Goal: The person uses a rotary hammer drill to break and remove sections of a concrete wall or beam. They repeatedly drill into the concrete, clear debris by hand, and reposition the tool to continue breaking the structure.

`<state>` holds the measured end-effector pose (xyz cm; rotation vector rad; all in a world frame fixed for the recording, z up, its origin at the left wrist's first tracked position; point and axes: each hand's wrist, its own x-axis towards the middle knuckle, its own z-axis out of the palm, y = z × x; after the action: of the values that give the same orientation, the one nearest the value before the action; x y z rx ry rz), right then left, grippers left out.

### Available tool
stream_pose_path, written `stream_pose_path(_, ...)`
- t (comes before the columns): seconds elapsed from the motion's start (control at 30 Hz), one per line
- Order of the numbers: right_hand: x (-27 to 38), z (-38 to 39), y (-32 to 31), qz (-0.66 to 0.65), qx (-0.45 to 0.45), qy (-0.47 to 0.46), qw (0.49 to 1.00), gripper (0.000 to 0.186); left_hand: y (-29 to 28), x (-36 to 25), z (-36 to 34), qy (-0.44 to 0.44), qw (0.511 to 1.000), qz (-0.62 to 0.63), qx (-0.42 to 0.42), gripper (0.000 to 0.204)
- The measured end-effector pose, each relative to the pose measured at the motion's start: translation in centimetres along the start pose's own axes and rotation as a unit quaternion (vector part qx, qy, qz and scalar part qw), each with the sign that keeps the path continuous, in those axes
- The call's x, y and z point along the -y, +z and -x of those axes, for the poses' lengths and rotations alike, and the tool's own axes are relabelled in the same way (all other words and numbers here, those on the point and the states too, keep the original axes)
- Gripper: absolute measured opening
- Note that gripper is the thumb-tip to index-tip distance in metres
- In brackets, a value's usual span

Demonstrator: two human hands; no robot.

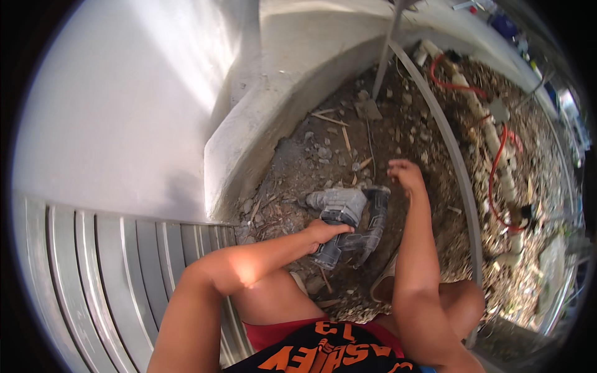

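A grey and black power tool [364,211], dusty and shaped like a rotary hammer, lies tilted over the dirt in the middle, its nose toward the left. My left hand [326,233] is closed on its body near the lower end. My right hand [404,174] is just beyond the tool's right end, over the soil [398,230], with its fingers loosely bent and apart and nothing visible in them. My bent knees are either side beneath my forearms.
A white curved wall [280,93] borders the dirt at the back left, with metal slats [130,273] below it. A grey strip [451,143] arcs down the right, beside white pipes [491,137] and red hoses [494,177]. A thin post [387,50] stands at the back.
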<state>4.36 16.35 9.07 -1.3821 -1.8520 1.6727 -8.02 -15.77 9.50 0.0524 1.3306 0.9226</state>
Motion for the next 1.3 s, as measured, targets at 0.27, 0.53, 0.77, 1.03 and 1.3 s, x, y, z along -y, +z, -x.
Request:
stream_pose_path(0.27,3.3,16.9,10.3,0.018,-0.064,-0.045,0.997,0.027,-10.8,4.7,10.3,0.005,0.997,-0.044,-0.067,0.105)
stream_pose_path(0.53,3.2,13.5,12.1,0.003,-0.066,0.112,0.991,0.094,-9.8,3.1,3.9,0.023,0.999,-0.044,-0.006,0.098)
stream_pose_path(0.77,-5.5,12.4,5.1,-0.205,-0.036,0.2,0.957,0.063,0.5,0.3,-2.8,-0.046,0.987,-0.151,0.029,0.088)
stream_pose_path(1.03,-5.1,14.8,-4.8,-0.229,-0.057,0.1,0.966,0.029,10.9,-1.4,-5.0,0.016,0.968,-0.249,0.005,0.068)
stream_pose_path(1.3,-6.1,13.6,-10.3,-0.323,-0.051,0.038,0.944,0.031,16.0,-5.9,-8.1,0.165,0.92,-0.356,-0.031,0.06)
